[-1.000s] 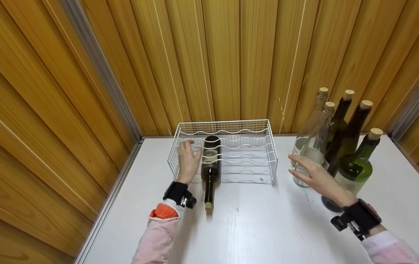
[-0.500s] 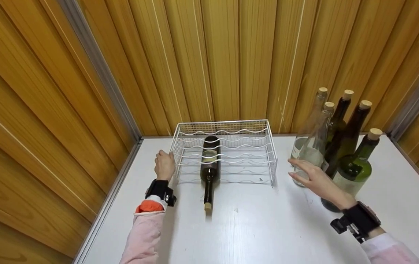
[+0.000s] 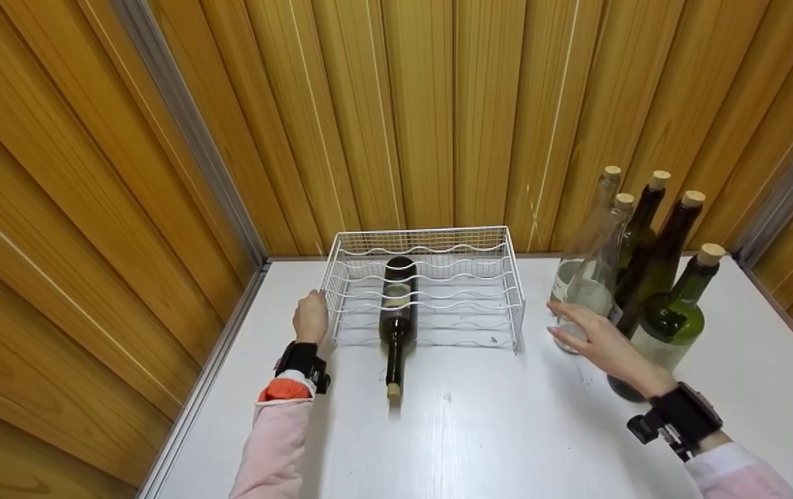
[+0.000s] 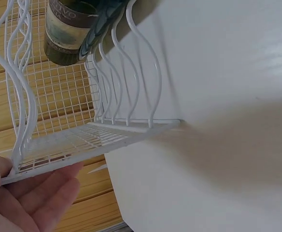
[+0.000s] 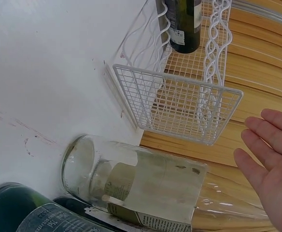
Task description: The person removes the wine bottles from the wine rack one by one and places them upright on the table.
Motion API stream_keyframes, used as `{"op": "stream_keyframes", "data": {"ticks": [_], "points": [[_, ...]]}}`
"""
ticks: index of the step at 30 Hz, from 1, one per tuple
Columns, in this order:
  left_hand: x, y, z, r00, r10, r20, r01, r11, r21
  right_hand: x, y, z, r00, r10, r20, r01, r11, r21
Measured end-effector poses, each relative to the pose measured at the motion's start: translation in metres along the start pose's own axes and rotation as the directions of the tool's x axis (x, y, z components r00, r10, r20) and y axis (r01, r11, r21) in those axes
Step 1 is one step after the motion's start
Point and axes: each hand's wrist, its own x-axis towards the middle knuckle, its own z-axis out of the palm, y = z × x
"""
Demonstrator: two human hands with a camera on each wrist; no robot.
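Note:
My left hand (image 3: 310, 319) grips the left rim of a white wire wine rack (image 3: 516, 266). In the left wrist view its thumb lies over the edge and its fingers (image 4: 54, 203) are on the outer side of the mesh wall. One dark wine bottle (image 3: 396, 326) lies in the rack, base toward the back wall, with its corked neck pointing toward me beyond the front. My right hand (image 3: 601, 339) is held with spread fingers near a clear glass bottle (image 3: 594, 284), in front of the standing group; it holds nothing.
Several corked bottles stand close together on the right: clear ones, dark ones (image 3: 660, 270), and a green one (image 3: 674, 319) nearest me. The white tabletop (image 3: 466, 430) meets wood-patterned walls (image 3: 424, 125) behind and at the sides.
My left hand has moved left, from above the rack beside the lying bottle to the rack's left rim, and its fingers have closed there. The right hand has barely moved.

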Motion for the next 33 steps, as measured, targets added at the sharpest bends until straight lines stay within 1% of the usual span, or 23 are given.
{"op": "stream_keyframes", "data": {"ticks": [4, 7, 9, 11, 14, 15, 16, 17, 18, 20, 22, 23, 24, 25, 27, 28, 31, 33], "points": [[-0.001, -0.005, 0.001, 0.999, 0.025, -0.026, -0.025, 1.0, -0.006, 0.006, -0.003, 0.007, 0.999, -0.033, -0.029, 0.034, 0.999, 0.011], [0.0, -0.008, 0.002, 0.998, 0.051, -0.046, -0.051, 0.999, -0.003, 0.011, -0.008, 0.015, 0.999, -0.036, -0.038, 0.038, 0.999, 0.039], [0.0, -0.008, 0.002, 0.997, 0.063, -0.047, -0.063, 0.998, -0.003, 0.017, -0.014, 0.022, 0.999, -0.04, -0.036, 0.042, 0.997, 0.061], [0.002, -0.009, 0.003, 0.997, 0.061, -0.038, -0.062, 0.998, -0.015, 0.022, -0.019, 0.03, 0.998, -0.058, -0.037, 0.061, 0.995, 0.077], [0.008, -0.013, 0.01, 0.998, 0.057, -0.03, -0.058, 0.998, -0.038, 0.033, -0.028, 0.045, 0.993, -0.11, -0.037, 0.113, 0.988, 0.102], [0.009, -0.014, 0.011, 0.997, 0.07, -0.036, -0.071, 0.996, -0.048, 0.036, -0.031, 0.051, 0.992, -0.123, -0.032, 0.126, 0.986, 0.114], [0.015, -0.024, 0.023, 0.992, 0.099, -0.073, -0.103, 0.994, -0.044, 0.04, -0.035, 0.056, 0.991, -0.13, -0.022, 0.132, 0.983, 0.127], [0.017, -0.025, 0.025, 0.992, 0.102, -0.074, -0.105, 0.994, -0.039, 0.044, -0.038, 0.062, 0.991, -0.135, -0.007, 0.134, 0.98, 0.148], [0.02, -0.029, 0.03, 0.992, 0.102, -0.073, -0.105, 0.994, -0.034, 0.047, -0.042, 0.068, 0.991, -0.134, 0.012, 0.131, 0.977, 0.167], [0.02, -0.029, 0.031, 0.991, 0.107, -0.078, -0.109, 0.994, -0.021, 0.055, -0.048, 0.082, 0.99, -0.128, 0.053, 0.114, 0.972, 0.206], [0.019, -0.027, 0.03, 0.992, 0.098, -0.078, -0.1, 0.995, -0.021, 0.062, -0.053, 0.095, 0.988, -0.111, 0.105, 0.081, 0.964, 0.253], [0.012, -0.016, 0.019, 0.996, 0.074, -0.048, -0.075, 0.997, -0.027, 0.066, -0.055, 0.102, 0.986, -0.106, 0.127, 0.068, 0.959, 0.275], [0.011, -0.014, 0.016, 0.996, 0.082, -0.044, -0.083, 0.996, -0.021, 0.07, -0.057, 0.108, 0.984, -0.101, 0.144, 0.055, 0.955, 0.292], [0.007, -0.009, 0.011, 0.994, 0.091, -0.054, -0.092, 0.996, -0.016, 0.073, -0.058, 0.115, 0.983, -0.098, 0.157, 0.045, 0.949, 0.313], [0.003, -0.005, 0.005, 0.994, 0.095, -0.053, -0.095, 0.995, -0.004, 0.08, -0.061, 0.128, 0.979, -0.084, 0.184, 0.013, 0.933, 0.36], [0.003, -0.004, 0.005, 0.993, 0.105, -0.059, -0.105, 0.994, 0.007, 0.083, -0.061, 0.134, 0.979, -0.078, 0.189, 0.001, 0.926, 0.378], [0.001, -0.004, 0.004, 0.992, 0.107, -0.071, -0.107, 0.994, 0.01, 0.091, -0.064, 0.151, 0.977, -0.043, 0.208, -0.046, 0.912, 0.407], [0.002, -0.005, 0.004, 0.993, 0.098, -0.058, -0.098, 0.995, -0.001, 0.096, -0.066, 0.16, 0.975, 0.006, 0.222, -0.095, 0.914, 0.393]]}}
